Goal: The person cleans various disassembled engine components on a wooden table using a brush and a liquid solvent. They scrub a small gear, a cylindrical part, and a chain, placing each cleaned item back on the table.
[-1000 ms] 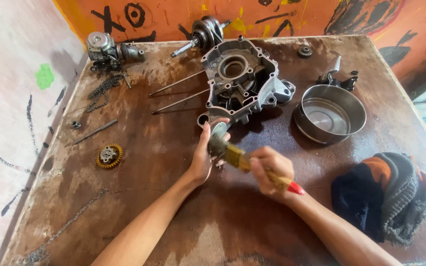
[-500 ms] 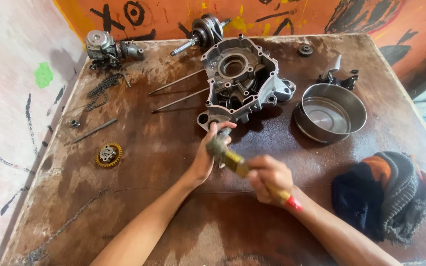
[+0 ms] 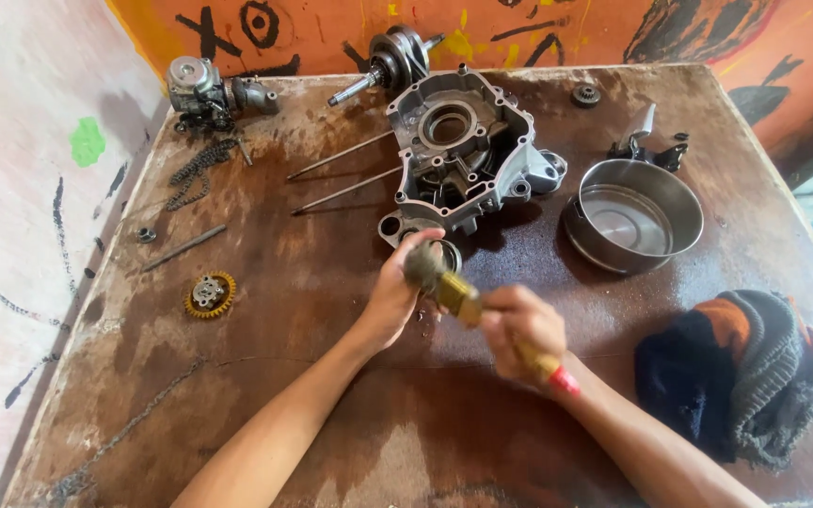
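Observation:
My left hand [image 3: 390, 299] grips a small round metal part [image 3: 444, 252], held just above the brown table [image 3: 331, 414] in front of the grey engine case [image 3: 458, 155]. My right hand [image 3: 519, 329] holds a paintbrush [image 3: 458, 296] with a yellowish ferrule and a red handle end. Its dirty bristles rest against the metal part by my left fingers. Most of the part is hidden behind the fingers and the bristles.
A steel bowl [image 3: 634, 216] sits to the right, with a dark knitted cloth [image 3: 741, 372] near it. Two long rods [image 3: 341, 174], a chain [image 3: 195, 169], a yellow gear [image 3: 209, 294], a crankshaft [image 3: 392, 58] and a small engine part [image 3: 201, 91] lie at the left and back.
The brush has shifted a little up and to the right against the part, and the part's round rim now shows by the bristles. Both hands stay in the same spot.

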